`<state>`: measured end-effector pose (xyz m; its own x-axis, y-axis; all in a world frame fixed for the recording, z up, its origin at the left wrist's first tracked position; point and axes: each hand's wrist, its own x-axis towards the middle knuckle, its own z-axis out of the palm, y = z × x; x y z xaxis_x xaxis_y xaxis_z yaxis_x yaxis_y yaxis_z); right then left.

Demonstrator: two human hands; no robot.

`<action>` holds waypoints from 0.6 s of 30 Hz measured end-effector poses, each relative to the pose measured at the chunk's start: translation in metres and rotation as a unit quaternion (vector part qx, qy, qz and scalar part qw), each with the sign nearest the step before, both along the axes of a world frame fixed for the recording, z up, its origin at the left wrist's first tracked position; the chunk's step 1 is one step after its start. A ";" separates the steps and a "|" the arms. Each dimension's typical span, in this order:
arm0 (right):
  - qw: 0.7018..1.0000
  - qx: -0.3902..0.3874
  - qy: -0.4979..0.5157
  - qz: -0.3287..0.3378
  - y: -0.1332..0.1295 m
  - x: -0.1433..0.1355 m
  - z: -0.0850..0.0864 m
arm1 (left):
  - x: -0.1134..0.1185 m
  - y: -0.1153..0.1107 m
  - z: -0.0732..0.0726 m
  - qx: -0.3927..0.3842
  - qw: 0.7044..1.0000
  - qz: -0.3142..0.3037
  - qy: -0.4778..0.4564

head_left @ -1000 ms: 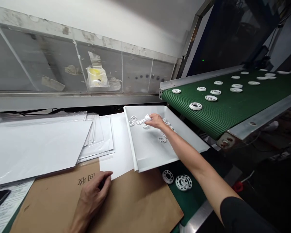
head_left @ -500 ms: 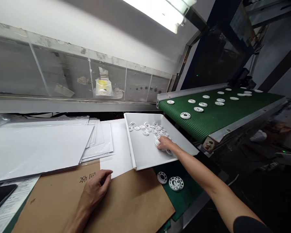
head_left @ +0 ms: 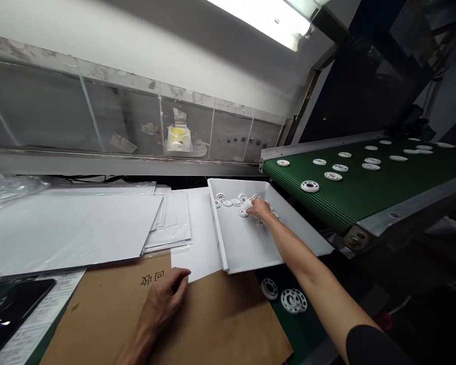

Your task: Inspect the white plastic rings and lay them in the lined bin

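Observation:
My right hand [head_left: 260, 209] reaches into a white tray [head_left: 239, 248], its fingers closed on white rings [head_left: 248, 204] that look stacked; the exact number is hidden. More white slotted rings [head_left: 235, 202] lie along the back of the tray and partly behind the hand. On the brown cardboard [head_left: 220, 319] rests my left hand [head_left: 169, 295], fingers curled with a gap between thumb and forefinger and nothing held. Right of the cardboard, a few loose rings [head_left: 269, 288] lie on a dark green surface in front of the tray.
A green conveyor belt [head_left: 349, 190] carrying several white rings runs at the right, with a metal side rail [head_left: 414, 205]. Bagged white sheets [head_left: 72, 228] lie at the left, near a black phone [head_left: 19, 309]. A clear partitioned panel [head_left: 121, 116] stands behind.
The view has shifted, moving the scene rightward. My right hand has moved farther back in the tray with the rings. My left hand stays on the cardboard.

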<state>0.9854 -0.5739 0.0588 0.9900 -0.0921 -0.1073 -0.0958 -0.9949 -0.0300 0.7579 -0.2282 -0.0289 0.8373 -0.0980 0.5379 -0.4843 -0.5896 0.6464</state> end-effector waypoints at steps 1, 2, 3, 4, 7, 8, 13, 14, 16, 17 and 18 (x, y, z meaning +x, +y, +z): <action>1.000 0.005 -0.002 -0.003 0.004 0.006 -0.002 | 0.000 0.000 0.000 0.002 1.000 -0.001 0.002; 1.000 0.011 0.000 -0.004 0.008 0.011 -0.005 | -0.001 0.000 -0.001 0.003 1.000 -0.002 0.005; 1.000 0.018 0.004 -0.004 0.011 0.014 -0.008 | -0.001 -0.001 -0.001 0.005 1.000 -0.002 0.007; 1.000 0.024 0.008 -0.005 0.013 0.015 -0.011 | -0.002 -0.001 -0.001 0.005 1.000 -0.003 0.010; 0.999 0.045 0.020 -0.012 0.017 0.012 -0.017 | -0.003 -0.001 -0.002 0.005 1.000 -0.007 0.020; 0.998 0.052 0.021 -0.015 0.018 0.009 -0.018 | -0.003 -0.002 -0.002 0.004 1.000 -0.009 0.023; 0.993 0.113 -0.025 -0.014 0.030 -0.016 -0.001 | -0.005 -0.001 0.001 -0.004 1.000 -0.014 0.020; 0.990 0.132 -0.042 -0.010 0.034 -0.022 0.006 | -0.006 -0.001 0.001 -0.007 1.000 -0.013 0.017; 0.981 0.177 -0.083 0.006 0.043 -0.040 0.023 | -0.008 -0.001 0.003 -0.015 1.000 -0.009 0.011; 0.973 0.203 -0.108 0.019 0.048 -0.053 0.031 | -0.009 -0.001 0.005 -0.021 1.000 -0.005 0.009; 0.963 0.230 -0.135 0.034 0.053 -0.069 0.039 | -0.010 -0.002 0.007 -0.027 1.000 -0.002 0.008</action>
